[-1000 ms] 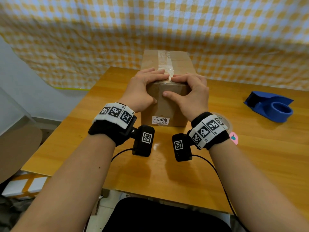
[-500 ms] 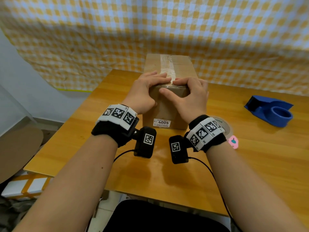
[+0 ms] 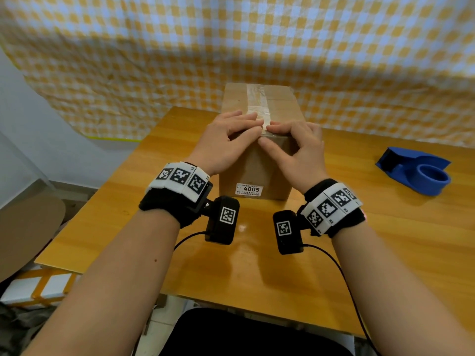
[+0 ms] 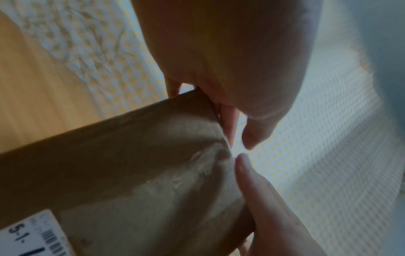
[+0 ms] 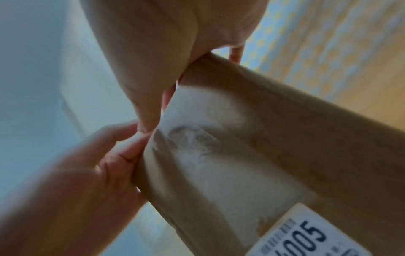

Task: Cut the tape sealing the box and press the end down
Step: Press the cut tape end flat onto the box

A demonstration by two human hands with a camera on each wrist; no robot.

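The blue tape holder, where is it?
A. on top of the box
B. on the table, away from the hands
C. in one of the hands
B: the blue tape holder sits on the table, while the left hand and right hand press on the box.

brown cardboard box (image 3: 257, 173) stands on the table; clear tape (image 3: 257, 104) runs along its top seam.
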